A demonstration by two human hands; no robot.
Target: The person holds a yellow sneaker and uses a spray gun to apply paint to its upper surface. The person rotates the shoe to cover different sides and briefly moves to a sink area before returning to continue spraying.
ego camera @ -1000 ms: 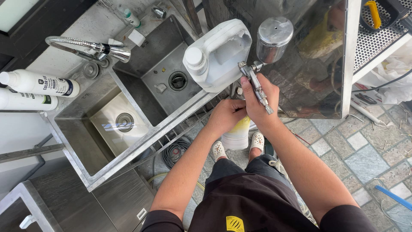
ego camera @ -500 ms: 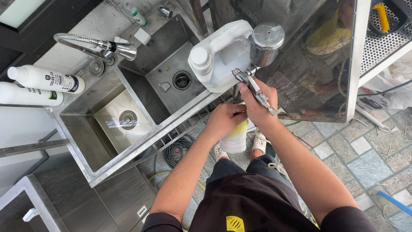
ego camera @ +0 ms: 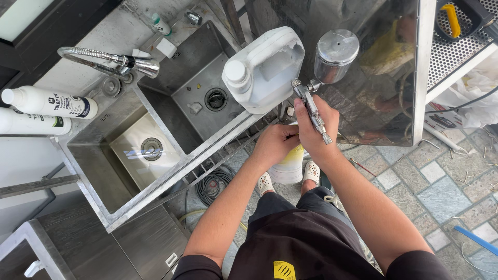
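My right hand (ego camera: pixel 319 132) grips a metal spray gun (ego camera: pixel 309 106) by its handle; its shiny steel cup (ego camera: pixel 336 54) points away from me. My left hand (ego camera: pixel 274 145) is closed against the gun's underside, right next to the right hand; what its fingers pinch is hidden. Just left of the gun, a white plastic jug (ego camera: pixel 264 70) with a capped neck and a handle rests on the steel counter by the sink. Below my hands, between my feet, stands a white and yellow container (ego camera: pixel 289 166).
A steel double sink (ego camera: pixel 171 171) lies to the left, with a flexible tap (ego camera: pixel 109 59) above it. Two white bottles (ego camera: pixel 46 103) lie on the far-left counter. A reflective steel panel (ego camera: pixel 423 72) stands right. Coiled hose (ego camera: pixel 212 184) sits under the sink on stone paving.
The view has shifted slightly. My hands stay on the spray gun beside the jug, and the left hand keeps working at the gun's underside.
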